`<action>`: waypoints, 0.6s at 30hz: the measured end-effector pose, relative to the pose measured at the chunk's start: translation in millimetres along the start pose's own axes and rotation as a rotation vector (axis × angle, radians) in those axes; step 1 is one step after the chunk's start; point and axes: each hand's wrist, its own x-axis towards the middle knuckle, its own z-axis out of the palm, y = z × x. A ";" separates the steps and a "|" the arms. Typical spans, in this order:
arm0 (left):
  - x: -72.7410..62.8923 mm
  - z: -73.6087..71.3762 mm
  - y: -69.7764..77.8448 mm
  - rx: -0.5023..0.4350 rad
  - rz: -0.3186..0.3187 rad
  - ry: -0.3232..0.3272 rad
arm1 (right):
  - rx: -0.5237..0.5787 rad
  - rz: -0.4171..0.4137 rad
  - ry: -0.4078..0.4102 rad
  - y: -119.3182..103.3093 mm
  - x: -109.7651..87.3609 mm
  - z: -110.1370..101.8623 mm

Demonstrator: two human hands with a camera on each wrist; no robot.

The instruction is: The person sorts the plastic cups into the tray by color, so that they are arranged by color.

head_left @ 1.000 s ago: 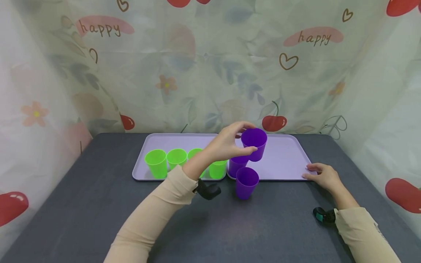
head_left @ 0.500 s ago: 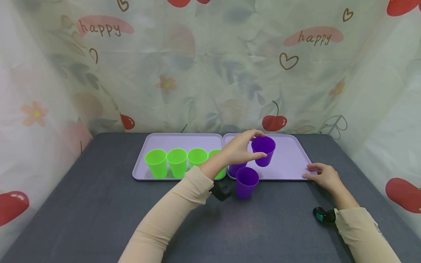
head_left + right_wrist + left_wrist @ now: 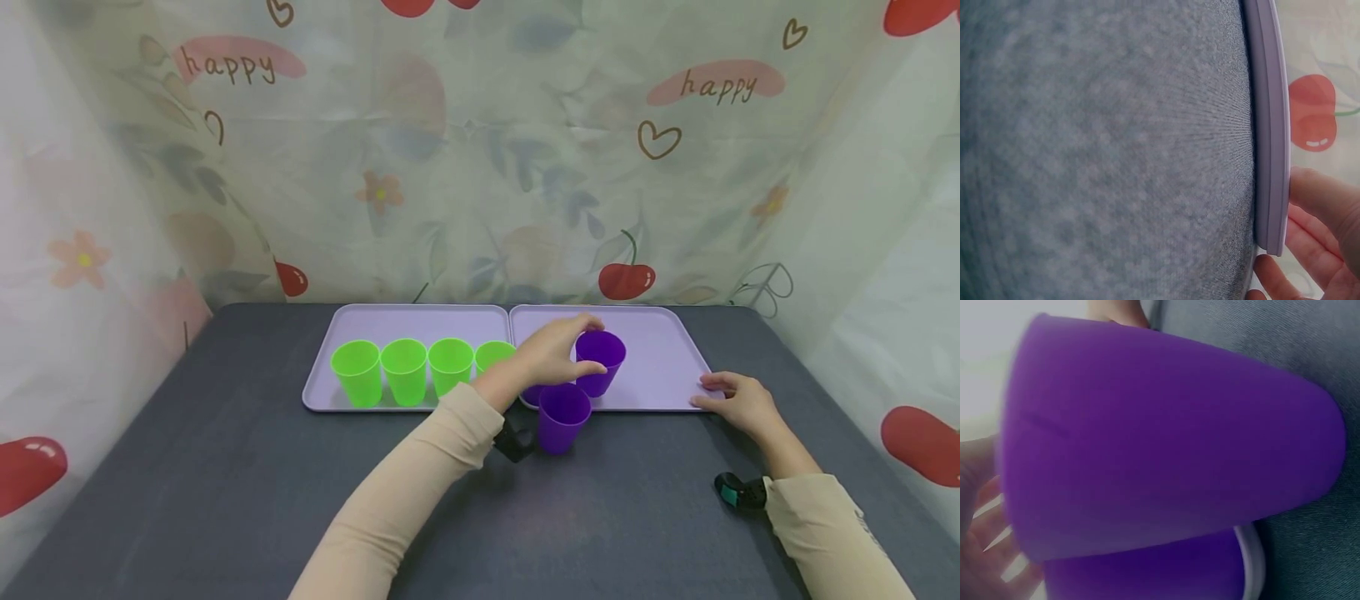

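Observation:
My left hand point(image 3: 555, 350) holds a purple cup point(image 3: 602, 385) between thumb and fingers, upright at the right lilac tray point(image 3: 660, 358). I cannot tell whether its base touches the tray. Another purple cup point(image 3: 532, 396) sits at that tray's left end, mostly hidden by the hand and a third purple cup point(image 3: 562, 425) standing on the table in front. In the left wrist view a large purple cup point(image 3: 1166, 444) covers much of the left hand point(image 3: 985, 531). At the tray's front right corner, my right hand point(image 3: 742, 404) pinches the rim point(image 3: 1272, 125).
A second lilac tray point(image 3: 420, 321) adjoins on the left, with a row of several green cups point(image 3: 357, 375) along its front. The dark grey table point(image 3: 600, 517) extends towards me. A patterned curtain point(image 3: 465, 167) hangs behind the table.
My left hand has carried the purple cup down and to the right, to the right tray. The right hand stays at the tray corner.

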 end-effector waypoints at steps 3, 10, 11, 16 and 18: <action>0.6 4.0 -2.3 0.024 0.007 -0.007 | -0.003 -0.002 0.000 0.0 -0.1 0.0; -0.5 7.9 -5.2 0.056 -0.029 -0.021 | -0.008 -0.012 0.003 0.2 -0.5 0.3; -0.8 7.9 -5.3 0.058 -0.040 -0.026 | -0.008 -0.012 0.002 0.3 -0.5 0.3; -2.2 7.6 -5.5 0.066 -0.070 -0.042 | -0.014 -0.013 0.006 0.8 -0.7 0.2; -2.2 8.1 -5.8 0.071 -0.074 -0.042 | -0.014 -0.014 0.007 0.8 -0.6 0.2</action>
